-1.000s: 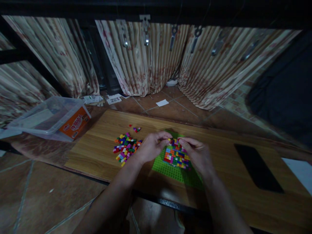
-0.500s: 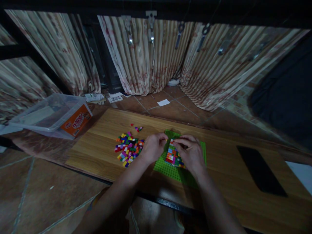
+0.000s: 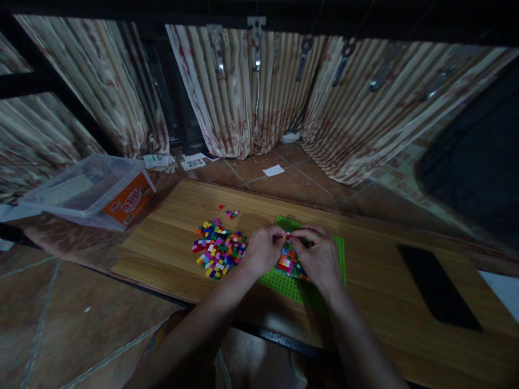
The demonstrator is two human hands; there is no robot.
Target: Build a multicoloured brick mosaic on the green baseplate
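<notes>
My left hand point(image 3: 264, 249) is closed in a pinch on a small yellow toy brick at its fingertips, above the far left part of a multicoloured block of toy bricks point(image 3: 287, 260). That block sits on a green studded baseplate point(image 3: 279, 282). My right hand point(image 3: 318, 255) bends over the block from the right, its thumb and forefinger pinched together almost touching the left fingertips. A bit of red shows between the two hands, too small to make out. The right hand hides much of the block.
Left of the baseplate lies a pile of loose bricks point(image 3: 219, 251), with a few stray bricks point(image 3: 232, 214) beyond it. A dark flat slab, perhaps a phone point(image 3: 438, 286), rests on the wooden board point(image 3: 373, 270). A clear plastic bin point(image 3: 87, 189) stands at the far left.
The left hand drew away from the block with a small yellow brick, then came back right to meet the right fingertips. The right hand shifted left over the block. The camera view drifted slightly.
</notes>
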